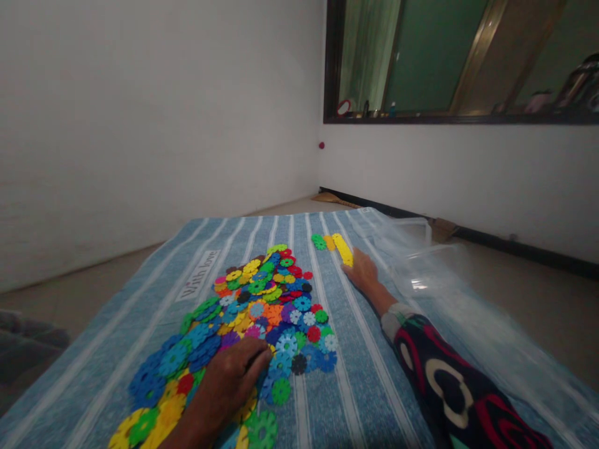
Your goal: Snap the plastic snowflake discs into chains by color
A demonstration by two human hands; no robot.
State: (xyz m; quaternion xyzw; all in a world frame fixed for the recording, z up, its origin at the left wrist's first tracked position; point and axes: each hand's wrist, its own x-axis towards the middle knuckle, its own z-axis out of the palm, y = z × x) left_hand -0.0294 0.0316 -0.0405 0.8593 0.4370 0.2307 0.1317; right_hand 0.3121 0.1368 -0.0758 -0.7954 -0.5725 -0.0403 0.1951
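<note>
A heap of colourful notched plastic discs (262, 308) lies spread over the striped cloth. My left hand (234, 371) rests on the near part of this heap, fingers curled and thumb drawn in; whatever is between them is hidden. Farther off to the right, my right hand (362, 271) has its thumb and fingers closed around the near end of a row of yellow discs (343, 249). Left of that row lie a short orange row (330, 243) and a small green group of discs (319, 242).
Clear plastic containers (428, 268) stand on the right side of the blue striped tablecloth (374, 386). A printed "With love" label (199, 275) marks the cloth's left. Walls meet behind the table, with a dark-framed window (440, 62) at right.
</note>
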